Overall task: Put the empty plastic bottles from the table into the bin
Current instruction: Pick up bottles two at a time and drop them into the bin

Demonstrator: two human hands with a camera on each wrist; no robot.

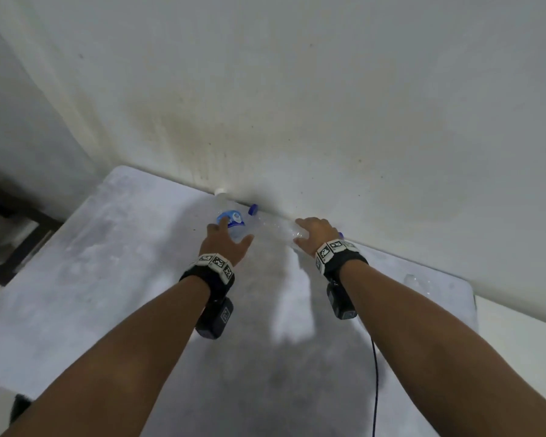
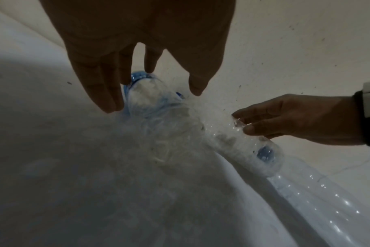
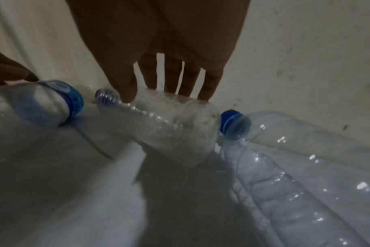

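Empty plastic bottles lie along the wall on a grey table [image 1: 108, 263]. My left hand [image 1: 234, 231] [image 2: 154, 98] is spread over a blue-labelled bottle [image 1: 234, 217] [image 2: 158, 127] [image 3: 42, 103], its straight fingers and thumb on either side of it. My right hand [image 1: 300, 231] [image 3: 165, 98] lies on a clear unlabelled bottle [image 1: 275, 225] [image 2: 232, 143] [image 3: 169, 130]. Its thumb sits near that bottle's neck and its fingers curl over the far side. The bottle's blue cap [image 1: 252, 209] points left. No bin is in view.
A larger clear bottle [image 3: 306, 150] with a blue cap [image 3: 230, 122] lies to the right against the wall [image 1: 297, 105]. A dark shelf-like object [image 1: 0, 231] stands left of the table. A black cable [image 1: 374, 373] hangs under my right forearm.
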